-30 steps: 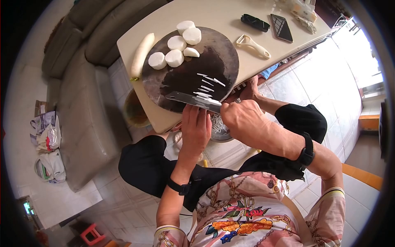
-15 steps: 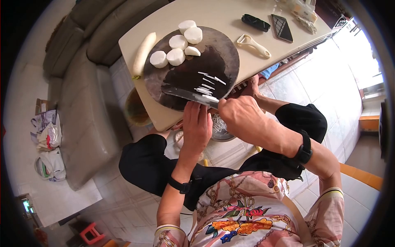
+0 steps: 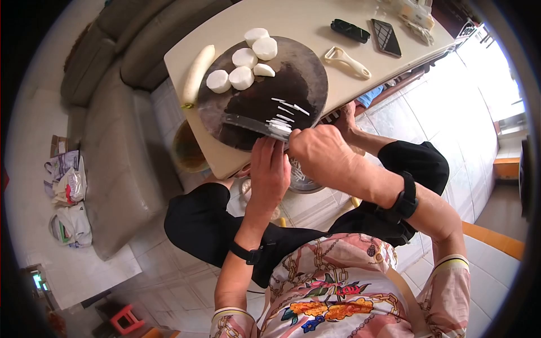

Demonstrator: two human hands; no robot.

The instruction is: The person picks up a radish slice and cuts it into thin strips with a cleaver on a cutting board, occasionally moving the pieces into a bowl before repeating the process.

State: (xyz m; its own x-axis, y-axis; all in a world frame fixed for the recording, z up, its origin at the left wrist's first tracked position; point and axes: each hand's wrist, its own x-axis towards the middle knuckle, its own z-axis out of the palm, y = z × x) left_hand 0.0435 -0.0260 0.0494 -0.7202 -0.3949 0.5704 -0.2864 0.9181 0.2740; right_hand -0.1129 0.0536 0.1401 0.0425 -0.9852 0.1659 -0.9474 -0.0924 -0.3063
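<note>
In the head view my right hand (image 3: 324, 151) is wrapped around the handle of a kitchen knife (image 3: 248, 124). Its dark blade lies across the near part of a round, dark cutting board (image 3: 225, 59). Thin white radish strips (image 3: 284, 115) lie just beyond the blade. My left hand (image 3: 269, 169) has its fingers pressed together at the board's near edge, against the knife; whatever is under the fingertips is hidden. Several thick peeled radish chunks (image 3: 242, 78) sit towards the far left of the board. A long whole white radish (image 3: 198, 73) rests beside it on the table.
On the beige table (image 3: 225, 25) lie a white peeler (image 3: 346, 62), a black case (image 3: 350, 31) and a phone (image 3: 386, 38). Beneath the table edge, a metal bowl (image 3: 301, 179) holds white shreds, partly covered by my right hand. A brown container (image 3: 189, 149) stands at the left.
My right hand and the knife have shifted slightly left. The left hand stays at nearly the same spot, and the radish pieces and strips look unmoved.
</note>
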